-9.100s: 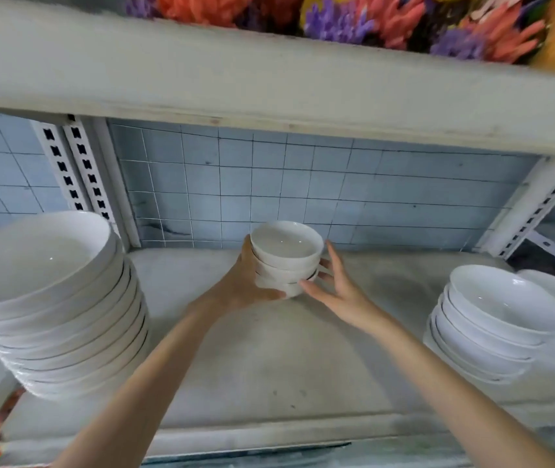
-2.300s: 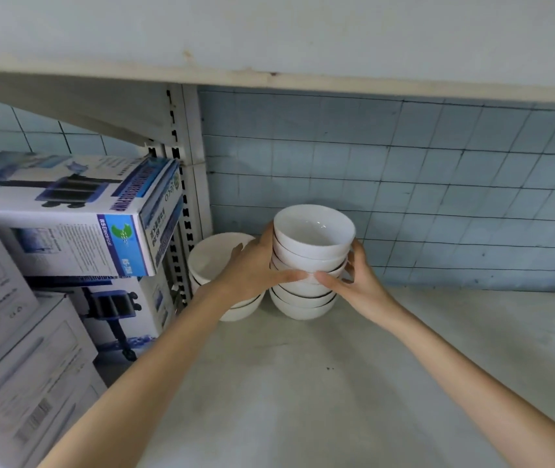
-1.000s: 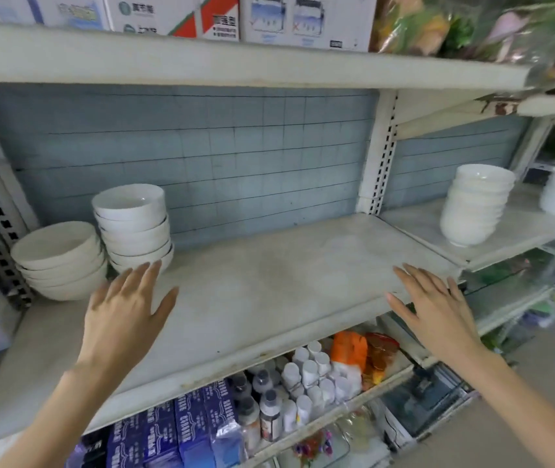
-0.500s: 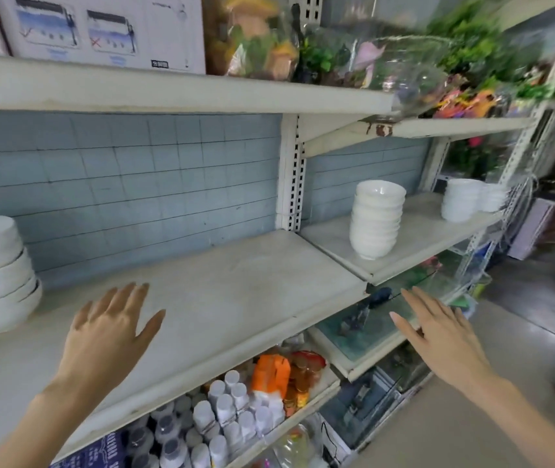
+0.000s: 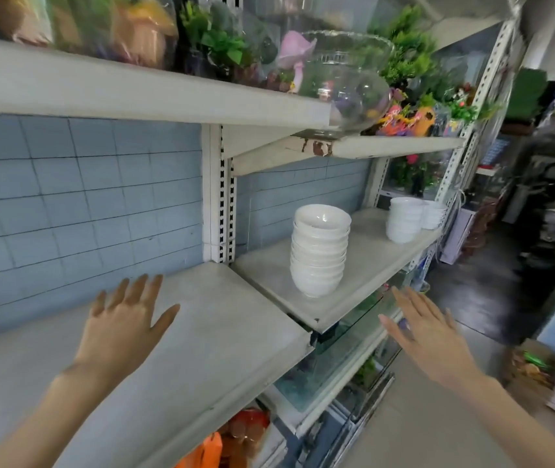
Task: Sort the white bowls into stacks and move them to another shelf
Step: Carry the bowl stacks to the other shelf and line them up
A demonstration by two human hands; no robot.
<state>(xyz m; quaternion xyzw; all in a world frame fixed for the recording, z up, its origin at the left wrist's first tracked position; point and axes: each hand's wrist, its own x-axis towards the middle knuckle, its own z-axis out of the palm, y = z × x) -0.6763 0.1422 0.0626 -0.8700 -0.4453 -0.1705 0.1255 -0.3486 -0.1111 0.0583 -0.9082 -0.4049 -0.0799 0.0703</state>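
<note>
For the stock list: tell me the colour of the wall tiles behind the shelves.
The wall tiles are pale blue-grey with thin dark lines; head view.

The tall stack of round white bowls (image 5: 320, 251) before me looks like glazed ceramic, smooth and glossy, and the shorter white bowl stacks (image 5: 404, 219) farther along share that sheen. The pale grey shelf boards (image 5: 222, 332) look matt and slightly scuffed, the upper shelf's front lip (image 5: 318, 148) shows chipped paint and brown rust, and the white slotted upright (image 5: 217, 197) looks like painted metal. The blue-grey tiled back wall (image 5: 83, 204) is matt, while the clear round bowl (image 5: 347, 82) overhead is shiny, glass or plastic I cannot tell.
</note>
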